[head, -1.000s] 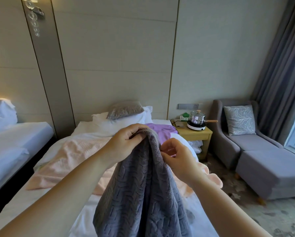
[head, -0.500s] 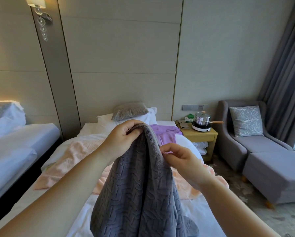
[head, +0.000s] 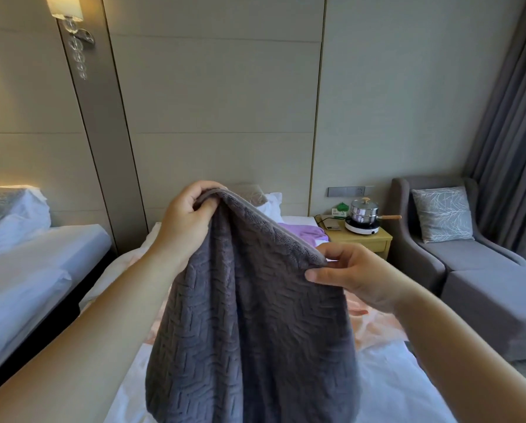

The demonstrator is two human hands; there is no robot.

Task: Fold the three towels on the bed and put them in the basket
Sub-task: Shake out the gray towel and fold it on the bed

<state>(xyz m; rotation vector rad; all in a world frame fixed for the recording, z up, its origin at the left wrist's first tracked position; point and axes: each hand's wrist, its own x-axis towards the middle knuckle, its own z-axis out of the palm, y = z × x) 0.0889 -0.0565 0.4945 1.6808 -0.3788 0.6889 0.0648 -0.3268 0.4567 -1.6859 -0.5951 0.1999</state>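
Two beds stand side by side. The nearer bed, sheeted in white, carries the towels; the second bed lies apart on the left. One grey armchair with one patterned cushion sits at the right, a matching footstool just before it.

Three towels are in view. The grey towel, the largest in view, hangs in the air above the nearer bed, held up by its top edge and drooping out of the bottom of the view. The pink towel lies spread on the sheet behind it, mostly hidden. The purple towel lies crumpled farther back, near the pillows.

Both grips are closed on the grey towel. The left grip is higher, its fingers curled over a bunched corner of the hem. The right grip is lower and to the right, pinching the hem between thumb and fingers.

Beside the bed, one wooden tabletop bears one steel pot on a white hotplate.
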